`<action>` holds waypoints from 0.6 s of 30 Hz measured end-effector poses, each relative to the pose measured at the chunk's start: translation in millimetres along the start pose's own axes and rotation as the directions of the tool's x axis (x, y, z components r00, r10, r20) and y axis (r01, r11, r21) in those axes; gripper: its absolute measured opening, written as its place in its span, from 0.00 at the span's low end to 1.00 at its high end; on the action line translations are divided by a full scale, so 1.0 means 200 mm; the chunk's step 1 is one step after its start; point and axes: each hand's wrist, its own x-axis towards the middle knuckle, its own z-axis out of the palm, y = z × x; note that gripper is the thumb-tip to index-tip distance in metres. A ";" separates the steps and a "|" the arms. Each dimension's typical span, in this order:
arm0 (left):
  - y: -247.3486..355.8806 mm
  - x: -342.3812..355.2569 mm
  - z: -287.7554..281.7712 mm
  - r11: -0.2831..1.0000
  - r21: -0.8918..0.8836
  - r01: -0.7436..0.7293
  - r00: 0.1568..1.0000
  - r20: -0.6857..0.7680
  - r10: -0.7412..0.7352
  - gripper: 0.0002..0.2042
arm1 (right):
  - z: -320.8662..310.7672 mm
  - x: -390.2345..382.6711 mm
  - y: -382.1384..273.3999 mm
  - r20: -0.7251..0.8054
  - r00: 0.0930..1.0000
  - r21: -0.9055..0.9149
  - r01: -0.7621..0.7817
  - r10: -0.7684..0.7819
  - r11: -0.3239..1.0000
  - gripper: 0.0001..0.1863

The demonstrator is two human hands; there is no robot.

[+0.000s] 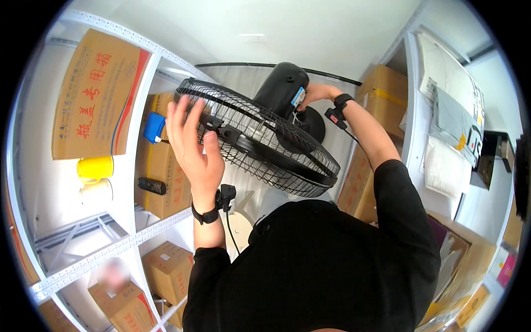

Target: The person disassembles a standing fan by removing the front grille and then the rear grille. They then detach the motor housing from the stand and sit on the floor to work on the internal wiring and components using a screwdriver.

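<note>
A black fan (281, 160) is tilted, its round wire cage toward me and its motor housing (279, 88) behind, with a pale blue label, above a round dark base (314, 124). My left hand (193, 144) holds the cage's rim at the left, fingers over the wires and thumb by a black clip (225, 131). My right hand (316, 95) grips the back of the housing, fingertips partly hidden. Both wrists wear black straps with small devices and cables.
Left shelving (133, 240) holds cardboard boxes (166, 257), a blue item (155, 127), yellow mug (94, 169), white mug (97, 192) and black object (150, 186). Boxes (384, 88) and a right shelf (412, 127) with flat packages (451, 116) flank me. A white wall (310, 30) stands ahead.
</note>
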 end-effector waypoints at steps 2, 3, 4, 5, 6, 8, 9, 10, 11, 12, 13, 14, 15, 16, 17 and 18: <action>-0.01 -0.07 -0.04 0.991 0.045 0.126 0.989 0.071 -0.129 0.28 | -0.01 0.01 0.00 0.027 0.999 -0.019 0.023 -0.022 1.000 0.39; 0.01 -0.09 -0.04 0.981 0.051 0.189 0.980 0.059 -0.192 0.30 | -0.01 0.02 0.01 0.025 0.999 -0.050 0.044 -0.043 0.998 0.39; 0.02 -0.10 -0.04 0.966 0.057 0.254 0.966 0.045 -0.256 0.32 | -0.01 0.04 0.01 0.026 0.998 -0.082 0.064 -0.062 0.995 0.39; -0.01 -0.13 -0.05 0.951 -0.008 0.310 0.947 0.094 -0.308 0.38 | 0.00 0.03 -0.02 0.066 0.997 -0.073 0.048 -0.043 0.996 0.40; -0.03 -0.16 -0.05 0.939 -0.052 0.339 0.938 0.097 -0.333 0.39 | 0.02 0.08 0.00 0.068 0.995 -0.081 0.080 -0.075 0.994 0.39; -0.06 -0.17 0.02 0.907 -0.179 0.381 0.924 0.098 -0.369 0.40 | -0.01 0.12 0.13 0.045 0.992 -0.116 0.120 -0.115 0.986 0.38; -0.06 -0.17 0.03 0.888 -0.205 0.412 0.911 0.128 -0.393 0.42 | -0.02 0.14 0.20 -0.018 0.986 -0.146 0.163 -0.167 0.976 0.36; -0.04 -0.16 0.03 0.860 -0.247 0.447 0.895 0.134 -0.426 0.42 | -0.01 0.15 0.21 -0.028 0.978 -0.122 0.203 -0.208 0.971 0.35; 0.00 -0.14 0.04 0.829 -0.290 0.478 0.878 0.142 -0.457 0.43 | 0.00 0.16 0.22 -0.041 0.968 -0.099 0.241 -0.246 0.965 0.35; 0.02 -0.13 0.04 0.795 -0.335 0.506 0.861 0.152 -0.485 0.43 | 0.01 0.16 0.23 -0.058 0.958 -0.077 0.277 -0.282 0.958 0.34; 0.02 -0.14 0.04 0.787 -0.352 0.507 0.860 0.144 -0.490 0.42 | 0.03 0.16 0.20 -0.051 0.960 -0.072 0.273 -0.276 0.959 0.35; 0.00 -0.15 0.04 0.778 -0.368 0.508 0.858 0.136 -0.496 0.42 | 0.05 0.15 0.13 -0.044 0.962 -0.067 0.267 -0.270 0.961 0.35; -0.01 -0.16 0.04 0.769 -0.386 0.509 0.856 0.129 -0.501 0.42 | 0.07 0.13 0.09 -0.038 0.964 -0.062 0.260 -0.262 0.964 0.36; -0.03 -0.15 0.04 0.784 -0.356 0.509 0.859 0.150 -0.490 0.42 | 0.06 0.13 0.09 -0.063 0.960 -0.056 0.271 -0.274 0.961 0.36; -0.05 -0.14 0.04 0.797 -0.325 0.508 0.861 0.171 -0.479 0.41 | 0.06 0.13 0.09 -0.088 0.955 -0.051 0.281 -0.285 0.958 0.36; -0.07 -0.14 0.04 0.810 -0.295 0.506 0.862 0.193 -0.468 0.41 | 0.05 0.12 0.10 -0.114 0.949 -0.047 0.291 -0.294 0.956 0.37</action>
